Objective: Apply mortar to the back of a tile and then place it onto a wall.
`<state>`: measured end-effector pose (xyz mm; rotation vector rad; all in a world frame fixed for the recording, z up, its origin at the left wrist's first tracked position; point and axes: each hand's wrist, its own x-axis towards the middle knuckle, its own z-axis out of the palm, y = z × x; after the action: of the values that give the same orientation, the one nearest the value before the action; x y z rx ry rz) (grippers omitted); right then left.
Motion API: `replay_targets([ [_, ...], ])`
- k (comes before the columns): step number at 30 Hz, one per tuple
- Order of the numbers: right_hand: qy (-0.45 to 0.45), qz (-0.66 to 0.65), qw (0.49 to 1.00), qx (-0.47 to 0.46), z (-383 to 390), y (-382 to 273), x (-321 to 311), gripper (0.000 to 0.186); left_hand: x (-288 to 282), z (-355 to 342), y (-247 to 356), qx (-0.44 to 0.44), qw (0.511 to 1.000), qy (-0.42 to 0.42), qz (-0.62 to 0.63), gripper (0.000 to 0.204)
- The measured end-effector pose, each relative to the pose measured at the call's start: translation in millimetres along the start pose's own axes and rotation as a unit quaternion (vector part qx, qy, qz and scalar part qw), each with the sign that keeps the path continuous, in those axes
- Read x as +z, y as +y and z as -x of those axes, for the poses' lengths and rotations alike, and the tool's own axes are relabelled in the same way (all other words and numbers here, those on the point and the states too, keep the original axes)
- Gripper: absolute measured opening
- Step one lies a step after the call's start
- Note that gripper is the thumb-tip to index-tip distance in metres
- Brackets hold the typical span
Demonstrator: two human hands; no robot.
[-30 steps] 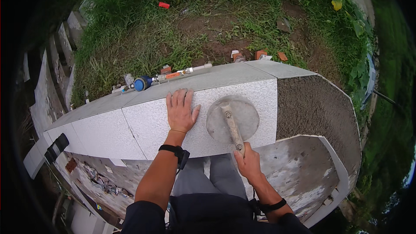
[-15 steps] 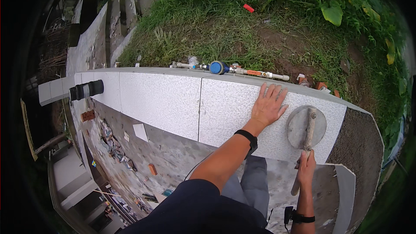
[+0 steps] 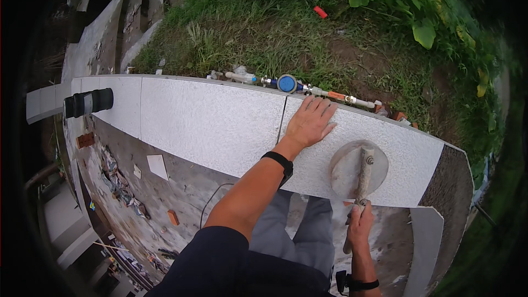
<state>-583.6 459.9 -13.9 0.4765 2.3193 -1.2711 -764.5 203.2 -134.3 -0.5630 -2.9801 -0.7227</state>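
Note:
My left hand (image 3: pixel 312 122) lies flat with fingers spread on the right-hand speckled white slab (image 3: pixel 407 132), its fingertips at the far edge, just right of the joint. The left-hand slab (image 3: pixel 206 118) lies across that joint. My right hand (image 3: pixel 360 224) grips the handle of a tool with a round grey disc (image 3: pixel 344 170) and a bolted bar across it. The disc is over the near part of the right-hand slab; whether it touches or hovers, I cannot tell. Part of the handle shows below my fist.
Along the far edge runs a pipe with a blue round meter (image 3: pixel 287 83) and an orange-handled valve (image 3: pixel 336 95). Rough grey mortar (image 3: pixel 454 187) covers the right end. A black cylinder (image 3: pixel 88 102) stands at the left. A brick (image 3: pixel 173 217) and debris litter the ground below.
My left hand has shifted left along the slab, near the joint. My right hand has brought the disc tool left and slightly nearer. The view has shifted too.

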Motion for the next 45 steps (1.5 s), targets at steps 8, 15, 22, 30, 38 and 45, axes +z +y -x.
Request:
replay_targets([
  [8, -0.009, 0.042, 0.998, 0.048, -7.6, -1.2, 21.6, 0.025, 1.7, 5.7, -3.7, 0.000, 1.000, 0.007, -0.001, 0.049],
  [15, -0.014, 0.050, 0.997, 0.065, -12.3, 6.2, 34.3, 0.027, 2.0, 5.3, -1.9, -0.003, 1.000, 0.009, -0.004, 0.049],
  [22, 0.007, 0.075, 0.997, 0.012, -14.5, 10.6, 35.7, 0.026, -2.0, 1.3, -5.1, -0.004, 1.000, 0.012, -0.008, 0.049],
  [30, -0.020, 0.045, 0.996, 0.073, -13.1, -17.4, 36.3, 0.027, -3.9, 4.4, -0.7, 0.001, 1.000, 0.025, -0.009, 0.048],
  [38, -0.018, 0.046, 0.998, 0.027, -9.6, -2.7, 36.9, 0.027, -10.2, 16.8, -3.3, 0.001, 0.999, 0.049, 0.006, 0.061],
  [45, -0.023, 0.001, 1.000, 0.009, 3.2, 8.2, 32.0, 0.026, -77.8, 101.1, -34.3, -0.047, 0.998, -0.032, -0.028, 0.079],
])
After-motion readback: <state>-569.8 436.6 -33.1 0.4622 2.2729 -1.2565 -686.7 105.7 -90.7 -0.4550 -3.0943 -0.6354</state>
